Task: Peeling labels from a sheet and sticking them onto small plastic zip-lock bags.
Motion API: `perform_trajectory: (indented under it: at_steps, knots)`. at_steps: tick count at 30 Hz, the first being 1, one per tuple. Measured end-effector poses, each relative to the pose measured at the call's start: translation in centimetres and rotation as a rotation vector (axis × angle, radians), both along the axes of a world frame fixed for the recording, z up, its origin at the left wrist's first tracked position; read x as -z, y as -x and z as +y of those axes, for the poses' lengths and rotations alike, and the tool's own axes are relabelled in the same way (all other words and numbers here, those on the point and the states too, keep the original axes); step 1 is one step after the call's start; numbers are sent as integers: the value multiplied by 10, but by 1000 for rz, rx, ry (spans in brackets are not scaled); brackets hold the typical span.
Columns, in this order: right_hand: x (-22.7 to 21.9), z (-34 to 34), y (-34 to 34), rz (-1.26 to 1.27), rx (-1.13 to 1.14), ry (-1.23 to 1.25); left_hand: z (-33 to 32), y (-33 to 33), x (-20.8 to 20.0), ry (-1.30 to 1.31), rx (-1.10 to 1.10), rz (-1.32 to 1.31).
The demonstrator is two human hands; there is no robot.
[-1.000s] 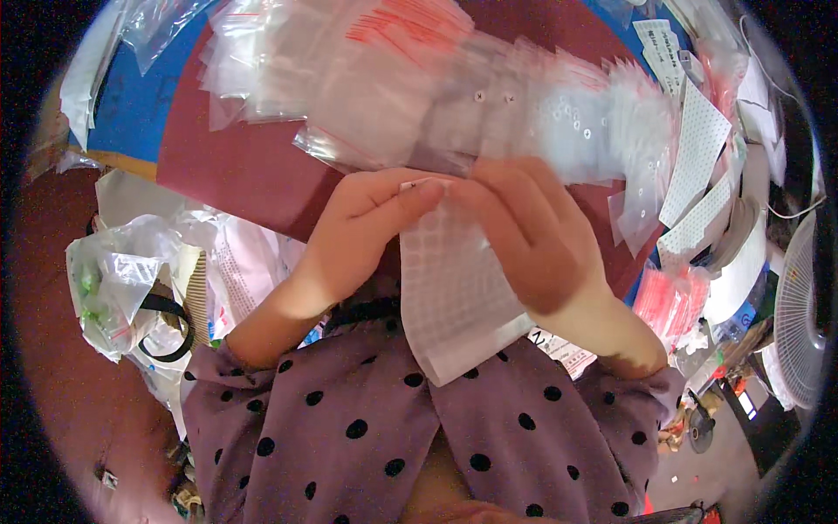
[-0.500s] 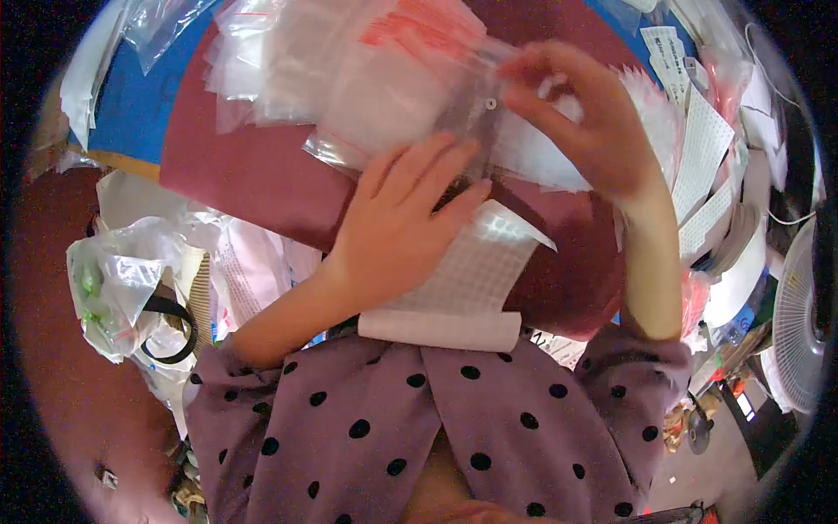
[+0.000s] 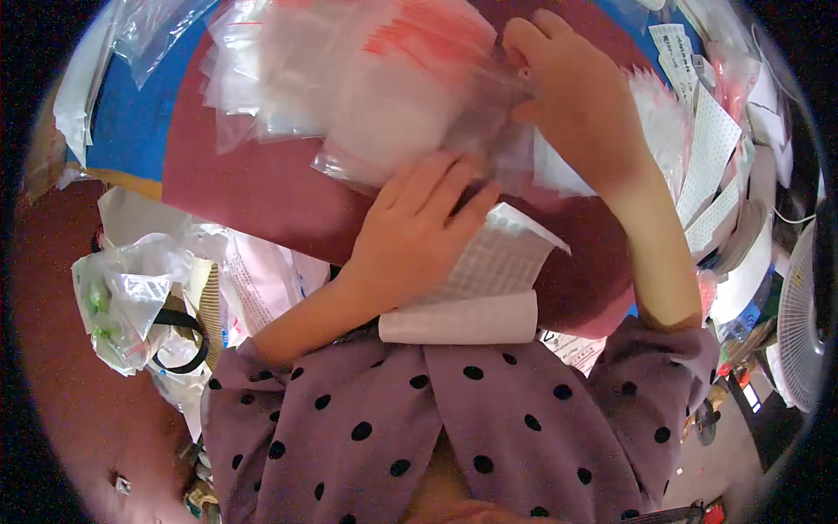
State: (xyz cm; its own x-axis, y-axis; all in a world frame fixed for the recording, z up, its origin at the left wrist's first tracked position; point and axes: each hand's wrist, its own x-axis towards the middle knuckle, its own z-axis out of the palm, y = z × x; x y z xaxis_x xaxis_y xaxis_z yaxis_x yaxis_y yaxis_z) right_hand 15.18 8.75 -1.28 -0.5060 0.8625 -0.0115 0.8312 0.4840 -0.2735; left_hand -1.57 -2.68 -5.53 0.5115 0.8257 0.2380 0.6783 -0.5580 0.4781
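Note:
A fanned pile of clear zip bags with red strips lies over the maroon tabletop. My left hand rests with outstretched fingers at the near edge of a clear bag. At that bag's right side, my right hand has its fingers curled in, apparently pinching the bag's edge; blur hides the exact grip. Beneath my left hand and toward my body, a strip of small translucent labels runs out from a white roll.
More clear bags are heaped right of my right hand, beside white label sheets. A blue surface borders the maroon one. A plastic carrier bag stands at left, and a fan at far right.
My right hand has moved up and slightly right, its fingers more curled. My left hand and the label roll sit a little further right in the picture.

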Motion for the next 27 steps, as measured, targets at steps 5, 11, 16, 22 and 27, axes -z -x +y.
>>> perform_trajectory:
  at_steps: [5, 11, 16, 22, 27]
  knots:
    - [16, -10, 6, 348, -148, 195, 1, 0, 0, -68, 17, 14]
    - [-6, -6, 12, -37, -63, -67, -6, 9, -7, -26, -44, 57]
    - [2, -13, 17, 42, -104, 60, -5, 13, -5, -46, 32, 25]
    - [-4, -12, 21, -60, -59, -318, -9, 19, -9, -27, -85, 61]
    - [0, -15, 23, -98, -67, -105, -5, 23, -9, -42, 38, 12]
